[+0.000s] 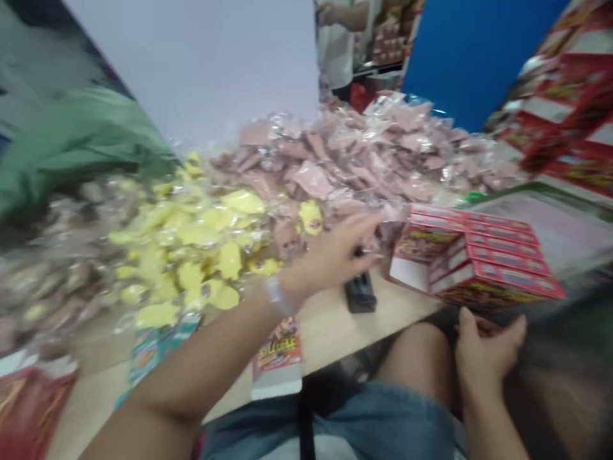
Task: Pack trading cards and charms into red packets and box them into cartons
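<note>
Positions were referenced to the centre of the head view, with 12 o'clock at its top edge. The left hand (341,254) was located just off centre toward 4 o'clock, over the bench (330,338), its fingers extended toward 3 o'clock. Motion blur obscured the fingertips; whether they grasped a clear wrapper or were released could not be determined. A black object (361,294) lay on the bench just below this hand.

The group of red boxes (507,255) was situated at 3 o'clock, set side by side near the bench edge. The right hand (488,348) was at 4 o'clock, directly below the boxes. It was released, with thumb and fingers parted; contact with the lowest box could not be confirmed.

Pink packets (354,156) in clear wrapping were heaped at 1 o'clock. Yellow packets (201,249) were heaped at 9 o'clock. A printed carton (278,364) lay at 6 o'clock, partly under the left forearm, and teal packs (146,351) lay at 8 o'clock.
</note>
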`<state>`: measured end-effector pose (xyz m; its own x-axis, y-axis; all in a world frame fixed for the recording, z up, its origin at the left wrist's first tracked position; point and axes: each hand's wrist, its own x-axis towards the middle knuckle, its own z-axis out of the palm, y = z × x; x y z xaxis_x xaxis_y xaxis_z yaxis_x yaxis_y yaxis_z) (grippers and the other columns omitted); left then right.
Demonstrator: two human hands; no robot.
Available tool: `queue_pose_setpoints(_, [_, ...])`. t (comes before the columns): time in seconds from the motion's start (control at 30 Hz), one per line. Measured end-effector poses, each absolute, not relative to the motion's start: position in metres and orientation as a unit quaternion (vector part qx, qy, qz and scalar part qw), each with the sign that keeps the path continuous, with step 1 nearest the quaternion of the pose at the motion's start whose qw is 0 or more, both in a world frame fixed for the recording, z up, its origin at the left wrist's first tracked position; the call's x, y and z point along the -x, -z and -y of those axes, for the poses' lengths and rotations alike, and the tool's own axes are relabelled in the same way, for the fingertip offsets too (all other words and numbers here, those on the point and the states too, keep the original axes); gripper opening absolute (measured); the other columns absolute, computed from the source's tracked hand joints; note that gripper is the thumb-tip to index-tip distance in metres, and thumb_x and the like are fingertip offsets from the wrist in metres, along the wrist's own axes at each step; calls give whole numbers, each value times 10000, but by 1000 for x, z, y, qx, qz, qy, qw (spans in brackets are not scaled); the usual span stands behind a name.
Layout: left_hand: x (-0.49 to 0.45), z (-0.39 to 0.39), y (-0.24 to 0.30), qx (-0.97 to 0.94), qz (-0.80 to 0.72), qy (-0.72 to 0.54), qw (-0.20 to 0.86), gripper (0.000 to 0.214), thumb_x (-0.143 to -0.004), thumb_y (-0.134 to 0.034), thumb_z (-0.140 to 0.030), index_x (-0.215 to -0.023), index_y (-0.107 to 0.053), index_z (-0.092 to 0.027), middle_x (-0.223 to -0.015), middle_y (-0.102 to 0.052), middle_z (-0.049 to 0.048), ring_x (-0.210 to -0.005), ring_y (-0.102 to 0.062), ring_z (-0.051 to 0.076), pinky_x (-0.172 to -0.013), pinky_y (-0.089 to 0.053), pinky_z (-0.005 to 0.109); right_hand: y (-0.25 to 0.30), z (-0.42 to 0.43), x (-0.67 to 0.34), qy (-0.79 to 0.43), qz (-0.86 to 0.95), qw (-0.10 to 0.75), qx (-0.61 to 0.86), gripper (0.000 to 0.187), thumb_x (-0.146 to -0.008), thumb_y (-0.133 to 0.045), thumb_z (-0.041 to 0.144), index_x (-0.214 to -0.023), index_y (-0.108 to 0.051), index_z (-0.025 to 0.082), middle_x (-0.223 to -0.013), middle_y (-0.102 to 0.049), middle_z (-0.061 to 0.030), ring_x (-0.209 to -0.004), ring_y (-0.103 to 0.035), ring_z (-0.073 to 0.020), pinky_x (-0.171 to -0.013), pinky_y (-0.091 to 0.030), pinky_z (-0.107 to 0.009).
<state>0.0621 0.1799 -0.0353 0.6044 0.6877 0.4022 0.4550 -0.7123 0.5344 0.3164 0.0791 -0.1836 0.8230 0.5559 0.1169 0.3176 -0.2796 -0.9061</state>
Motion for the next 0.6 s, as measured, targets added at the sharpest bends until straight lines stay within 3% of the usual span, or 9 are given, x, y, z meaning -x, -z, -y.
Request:
queue_pose_setpoints(0.07, [31, -142, 42, -769, -500, -329, 223, 398, -817, -515, -281, -1206, -473, -209, -1093, -602, 74, -943, -598, 182, -800, -507, 328, 173, -70, -271, -149, 363, 502, 771, 736, -699, -586, 403, -1329, -336, 116, -786, -608, -82, -586, -550, -190, -580, -462, -349])
queue_pose_setpoints(0.13, [99, -100, 71, -659, -642, -328, 213, 342, -786, -545, -301, -1103, -537, -173, -912, -648, 83, -768, -626, 195, -640, -530, 327, 168, -66, -209, -238, 485, 470, 698, 562, -749, -525, 423, -1229, -476, 133, -773, -607, -73, -639, -566, -191, -613, -468, -328])
queue_pose_setpoints(0.27, [120, -45, 146, -629, -662, -300, 277, 176, -782, -541, -250, -919, -588, -149, -717, -659, 38, -584, -615, 155, -485, -498, 247, 187, -78, -100, -336, 646, 343, 593, 462, -773, -484, 436, -1104, -566, 123, -851, -606, -88, -686, -569, -185, -651, -476, -324])
queue_pose_setpoints(0.33, [105, -32, 164, -638, -643, -308, 290, 153, -823, -487, -226, -900, -591, -144, -726, -670, 27, -627, -635, 137, -530, -510, 217, 199, -85, -78, -306, 673, 310, 597, 397, -758, -507, 401, -1035, -605, 134, -867, -595, -94, -761, -560, -209, -725, -456, -356])
queue_pose_setpoints(0.43, [115, -13, 164, -650, -639, -305, 277, 271, -820, -518, -255, -1064, -548, -140, -948, -674, 70, -775, -651, 144, -634, -529, 224, 198, -87, -73, -270, 700, 274, 602, 404, -764, -500, 368, -1071, -588, 121, -915, -573, -137, -845, -530, -273, -766, -416, -436])
queue_pose_setpoints(0.53, [180, 14, 148, -648, -674, -279, 218, 419, -806, -540, -267, -1197, -479, -132, -1130, -602, 146, -956, -612, 218, -797, -509, 355, 179, -73, -51, -170, 757, 249, 580, 467, -786, -487, 374, -1161, -527, 99, -1024, -553, -200, -904, -516, -328, -770, -404, -490])
queue_pose_setpoints(0.6, [232, 27, 142, -655, -692, -250, 171, 384, -815, -516, -221, -1185, -501, -119, -1184, -562, 180, -1082, -540, 270, -908, -426, 459, 169, -51, -11, -114, 848, 216, 471, 393, -812, -475, 337, -1150, -543, 147, -1070, -575, -173, -933, -534, -297, -805, -419, -451])
